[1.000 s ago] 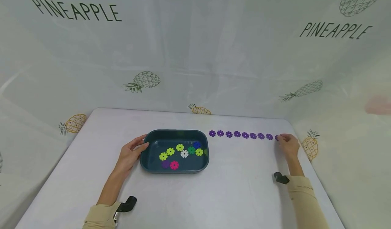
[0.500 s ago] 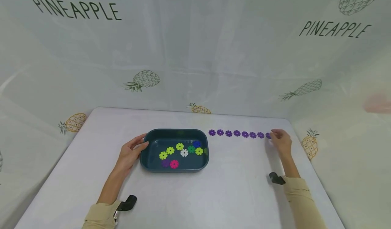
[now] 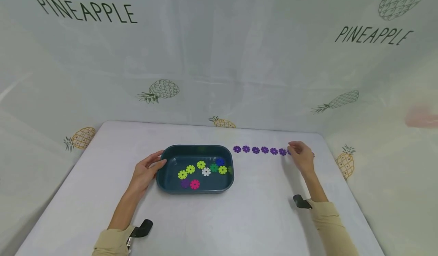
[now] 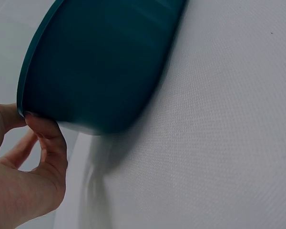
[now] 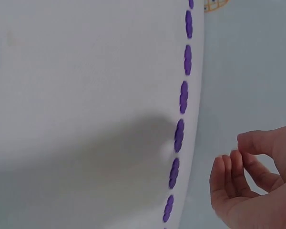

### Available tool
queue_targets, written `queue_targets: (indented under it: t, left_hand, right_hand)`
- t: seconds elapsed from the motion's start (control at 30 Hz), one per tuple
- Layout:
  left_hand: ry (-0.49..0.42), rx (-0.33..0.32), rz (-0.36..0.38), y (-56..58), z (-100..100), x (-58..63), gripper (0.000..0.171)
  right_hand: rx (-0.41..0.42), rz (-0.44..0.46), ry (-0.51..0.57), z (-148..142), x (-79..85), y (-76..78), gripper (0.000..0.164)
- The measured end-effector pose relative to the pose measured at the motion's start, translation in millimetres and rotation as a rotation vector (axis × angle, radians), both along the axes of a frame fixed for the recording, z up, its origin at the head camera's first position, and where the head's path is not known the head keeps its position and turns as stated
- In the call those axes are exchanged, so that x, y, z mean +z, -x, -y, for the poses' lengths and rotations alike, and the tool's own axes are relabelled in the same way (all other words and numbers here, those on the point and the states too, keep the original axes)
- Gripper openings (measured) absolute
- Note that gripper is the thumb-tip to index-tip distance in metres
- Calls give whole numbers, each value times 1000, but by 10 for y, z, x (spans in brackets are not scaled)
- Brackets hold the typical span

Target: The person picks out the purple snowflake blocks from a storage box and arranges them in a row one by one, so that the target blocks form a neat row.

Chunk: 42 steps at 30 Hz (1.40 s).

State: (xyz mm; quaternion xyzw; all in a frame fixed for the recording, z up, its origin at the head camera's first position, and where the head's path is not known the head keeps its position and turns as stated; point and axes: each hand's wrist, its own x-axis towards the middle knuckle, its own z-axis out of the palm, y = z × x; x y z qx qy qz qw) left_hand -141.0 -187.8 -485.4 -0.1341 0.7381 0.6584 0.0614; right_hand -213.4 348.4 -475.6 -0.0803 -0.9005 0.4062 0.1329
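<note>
My left hand (image 3: 143, 175) grips the left rim of a dark teal plastic tray (image 3: 196, 147), thumb over the edge and fingers outside, as the left wrist view shows on the tray wall (image 4: 100, 62). Inside lie flat snowflake-shaped discs: several yellow-green ones (image 3: 190, 169), a white one (image 3: 206, 171), a green one (image 3: 213, 168), a blue one (image 3: 220, 161), a pink one (image 3: 194, 184) and a purple one (image 3: 185, 183). Right of the tray runs a row of purple snowflake discs (image 3: 264, 149). Over its right part hovers my right hand (image 3: 302, 159), loosely curled and holding nothing, hiding some discs.
A white tabletop (image 3: 246, 218) carries everything. Behind it hangs a pale curtain (image 3: 219, 58) printed with pineapples. Black wrist camera mounts (image 3: 143, 228) stick out from both cuffs. The purple row lies near the table's back edge.
My right hand has let go of the purple disc at the row's right end, lifted and moved left over the row. The left hand and tray have stayed put.
</note>
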Motion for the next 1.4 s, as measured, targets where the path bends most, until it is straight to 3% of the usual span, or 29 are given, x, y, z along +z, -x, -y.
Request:
queue_targets:
  t: [0.3, 0.53, 1.4]
  left_hand:
    - [12, -7, 0, 4, -6, 1, 59]
    - [9, -14, 3, -11, 1, 0, 60]
    - [6, -35, -8, -4, 2, -32, 60]
  right_hand:
    - [92, -9, 11, 268, 107, 0, 27]
    - [193, -76, 21, 465, 157, 6, 23]
    - [387, -123, 71, 1242, 310, -119, 18]
